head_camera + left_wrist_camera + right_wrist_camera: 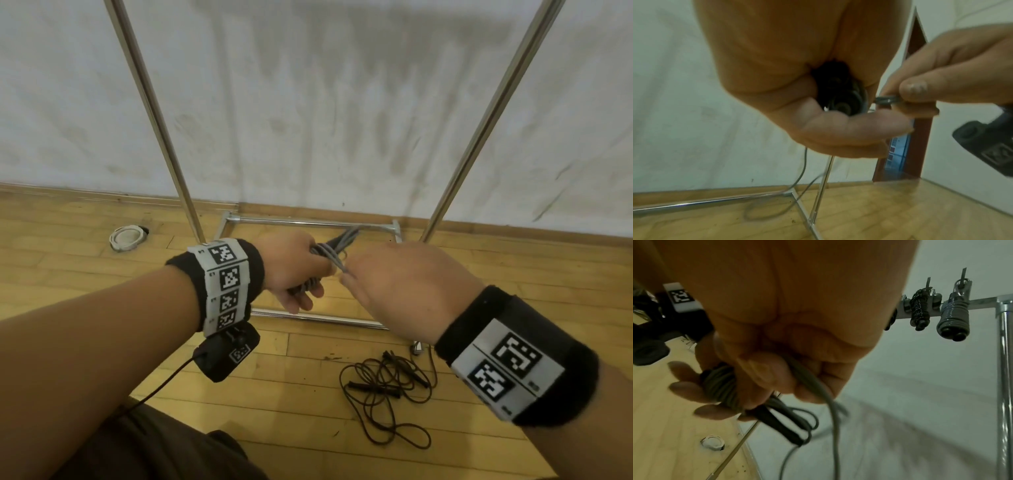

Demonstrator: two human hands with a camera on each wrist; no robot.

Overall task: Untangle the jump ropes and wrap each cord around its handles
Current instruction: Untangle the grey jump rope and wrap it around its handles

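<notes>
My left hand [299, 274] grips the two dark handles [840, 97] of a grey jump rope [330, 251], held together with grey cord wound round them. Just to its right, my right hand [390, 281] pinches the grey cord [885, 99] between thumb and fingers. In the right wrist view the wound bundle [721, 386] sits in the left fingers and the loose cord [830, 404] runs out of my right fist and hangs down. A slack loop [774, 209] lies on the floor. A black jump rope [387, 387] lies tangled on the wooden floor below my right wrist.
A metal rack stands against the white wall, with two uprights [154, 113] and a floor frame [308, 222]. Two wrapped ropes, a black one [919, 309] and a grey one [953, 318], hang from its top bar. A white round fitting [126, 238] sits in the floor at left.
</notes>
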